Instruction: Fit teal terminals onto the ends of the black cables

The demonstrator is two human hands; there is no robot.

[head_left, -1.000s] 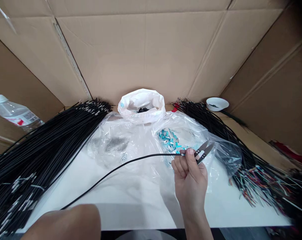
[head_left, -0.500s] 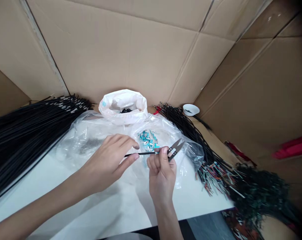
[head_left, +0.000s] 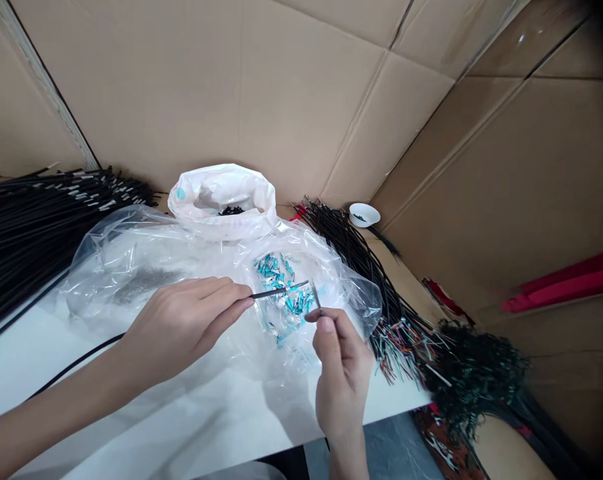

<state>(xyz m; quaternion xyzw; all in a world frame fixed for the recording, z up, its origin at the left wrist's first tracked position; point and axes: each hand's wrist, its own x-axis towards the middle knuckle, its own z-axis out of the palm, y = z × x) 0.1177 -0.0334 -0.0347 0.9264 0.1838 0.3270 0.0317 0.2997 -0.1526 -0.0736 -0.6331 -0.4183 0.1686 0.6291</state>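
Pinched between the thumb and fingers of my left hand [head_left: 186,323] is a thin black cable [head_left: 270,293]. Its stripped end, with a thin pale wire showing, points right. My right hand [head_left: 342,367] is closed around a pair of thread snips [head_left: 316,299], whose blades rise just right of the cable's end; whether they touch it I cannot tell. Below both tools, blue and silvery scraps [head_left: 298,301] lie on a clear plastic bag [head_left: 221,267]. The rest of the cable runs from under my left forearm toward the lower left.
A big bundle of black cables [head_left: 41,220] lies on the left. At the back stands a white bag [head_left: 261,200] holding small black pieces. To the right are cables with coloured wire ends [head_left: 396,343], a white bowl [head_left: 365,215] and dark green shreds [head_left: 476,367]. Cardboard walls [head_left: 206,87] enclose the table.
The snips have turned from pointing right to pointing up, and my right hand has let the cable's end go free. My left hand has shifted left with the cable. The view has moved right.
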